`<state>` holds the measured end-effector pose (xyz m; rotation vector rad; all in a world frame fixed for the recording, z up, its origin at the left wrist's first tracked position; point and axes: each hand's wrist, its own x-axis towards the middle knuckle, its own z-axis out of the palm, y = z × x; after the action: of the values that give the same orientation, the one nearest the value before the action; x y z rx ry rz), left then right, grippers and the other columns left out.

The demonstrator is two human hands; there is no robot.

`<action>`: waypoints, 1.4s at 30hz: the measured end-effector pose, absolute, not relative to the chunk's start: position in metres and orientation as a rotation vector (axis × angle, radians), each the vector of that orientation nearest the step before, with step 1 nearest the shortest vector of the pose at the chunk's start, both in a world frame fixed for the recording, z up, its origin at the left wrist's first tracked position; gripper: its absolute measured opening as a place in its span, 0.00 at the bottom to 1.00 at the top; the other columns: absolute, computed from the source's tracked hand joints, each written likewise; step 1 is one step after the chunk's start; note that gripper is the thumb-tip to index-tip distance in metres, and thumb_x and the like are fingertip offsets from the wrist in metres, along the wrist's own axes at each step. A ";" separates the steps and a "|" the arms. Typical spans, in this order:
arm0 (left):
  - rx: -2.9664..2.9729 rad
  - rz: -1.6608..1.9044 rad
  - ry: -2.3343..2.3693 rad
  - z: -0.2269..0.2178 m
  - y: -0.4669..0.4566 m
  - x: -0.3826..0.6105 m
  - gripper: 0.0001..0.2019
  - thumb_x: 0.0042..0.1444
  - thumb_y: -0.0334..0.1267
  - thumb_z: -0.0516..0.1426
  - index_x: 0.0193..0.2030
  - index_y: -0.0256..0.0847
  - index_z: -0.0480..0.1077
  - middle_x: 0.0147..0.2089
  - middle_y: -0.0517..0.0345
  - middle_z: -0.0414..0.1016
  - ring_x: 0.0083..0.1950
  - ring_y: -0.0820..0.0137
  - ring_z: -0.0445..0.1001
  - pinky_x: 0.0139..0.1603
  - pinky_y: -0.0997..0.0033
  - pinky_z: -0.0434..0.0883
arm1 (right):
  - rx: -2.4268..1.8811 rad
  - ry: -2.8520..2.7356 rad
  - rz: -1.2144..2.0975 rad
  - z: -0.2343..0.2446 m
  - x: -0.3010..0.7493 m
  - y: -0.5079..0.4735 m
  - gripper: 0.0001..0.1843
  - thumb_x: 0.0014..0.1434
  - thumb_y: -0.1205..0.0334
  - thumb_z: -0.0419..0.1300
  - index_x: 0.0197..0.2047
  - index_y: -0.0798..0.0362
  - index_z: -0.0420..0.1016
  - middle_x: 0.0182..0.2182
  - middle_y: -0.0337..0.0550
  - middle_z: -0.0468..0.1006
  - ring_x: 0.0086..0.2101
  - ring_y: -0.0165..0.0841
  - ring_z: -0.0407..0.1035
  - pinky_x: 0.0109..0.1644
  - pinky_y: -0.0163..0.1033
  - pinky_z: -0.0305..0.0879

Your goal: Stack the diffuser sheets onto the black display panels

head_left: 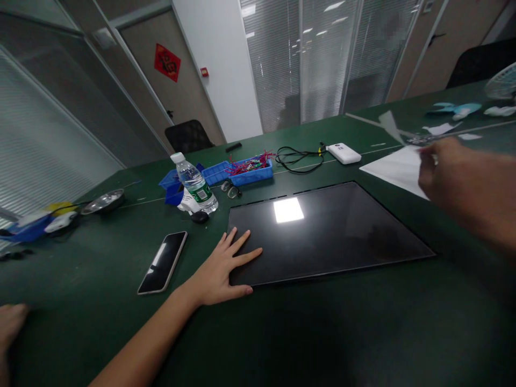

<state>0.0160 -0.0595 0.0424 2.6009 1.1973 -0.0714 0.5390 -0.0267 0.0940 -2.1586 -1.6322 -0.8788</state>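
My left hand [223,270] lies flat with fingers spread on the near left corner of a large glossy black panel [334,231], which rests on the green table [282,333]. My right hand [455,172] is raised at the right, blurred, its fingers curled and pinched at the edge of a white sheet of paper [393,167] just beyond the panel's far right corner. A smartphone [163,262] lies face up, left of my left hand.
Behind the panel stand a water bottle [196,185], blue trays [250,172] with red bits, glasses [230,189], a black cable [298,157] and a white power bank [344,153]. A metal bowl [102,201] sits far left. Another hand [10,322] rests at the lower left edge.
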 end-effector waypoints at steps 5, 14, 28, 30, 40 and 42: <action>2.577 0.064 1.154 0.039 -0.050 0.017 0.39 0.69 0.74 0.51 0.80 0.62 0.61 0.88 0.53 0.45 0.86 0.33 0.40 0.79 0.19 0.46 | -1.615 -2.301 -0.687 0.061 0.465 -0.060 0.22 0.74 0.58 0.45 0.56 0.42 0.80 0.47 0.48 0.86 0.39 0.47 0.80 0.34 0.47 0.67; 2.476 0.427 1.219 0.020 -0.044 0.018 0.39 0.75 0.67 0.43 0.81 0.45 0.62 0.82 0.43 0.61 0.83 0.46 0.55 0.83 0.35 0.49 | -0.929 -2.540 -0.226 0.010 0.413 -0.085 0.17 0.71 0.59 0.60 0.58 0.45 0.85 0.57 0.42 0.85 0.56 0.43 0.81 0.57 0.49 0.80; 2.537 0.326 1.250 0.023 -0.048 0.019 0.34 0.77 0.59 0.47 0.82 0.43 0.60 0.86 0.45 0.50 0.87 0.48 0.46 0.85 0.37 0.46 | -1.581 -2.353 -0.169 0.022 0.474 -0.055 0.23 0.74 0.45 0.54 0.50 0.45 0.88 0.50 0.44 0.87 0.47 0.47 0.82 0.52 0.53 0.79; 2.539 0.349 1.240 0.023 -0.048 0.018 0.34 0.77 0.58 0.48 0.81 0.43 0.62 0.86 0.44 0.49 0.87 0.47 0.45 0.84 0.37 0.48 | -1.484 -2.382 -0.121 0.019 0.470 -0.053 0.22 0.74 0.48 0.54 0.53 0.45 0.88 0.54 0.42 0.86 0.54 0.46 0.81 0.58 0.54 0.78; 2.477 0.435 1.273 0.012 -0.041 0.013 0.30 0.72 0.59 0.56 0.73 0.45 0.75 0.84 0.44 0.54 0.86 0.42 0.48 0.82 0.28 0.50 | -1.160 -2.467 0.062 0.021 0.462 -0.051 0.22 0.75 0.50 0.55 0.57 0.47 0.88 0.56 0.44 0.85 0.56 0.45 0.79 0.64 0.55 0.74; 2.457 0.451 1.283 0.012 -0.040 0.011 0.30 0.73 0.58 0.56 0.73 0.44 0.74 0.84 0.44 0.56 0.85 0.43 0.49 0.82 0.29 0.50 | -1.172 -2.423 0.045 0.026 0.475 -0.045 0.23 0.75 0.49 0.54 0.57 0.48 0.88 0.54 0.46 0.86 0.53 0.45 0.81 0.61 0.54 0.74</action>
<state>0.0114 -0.0397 0.0115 2.4573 1.2830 0.4509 0.4748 -0.0454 0.0261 -1.1720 -2.4233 0.0455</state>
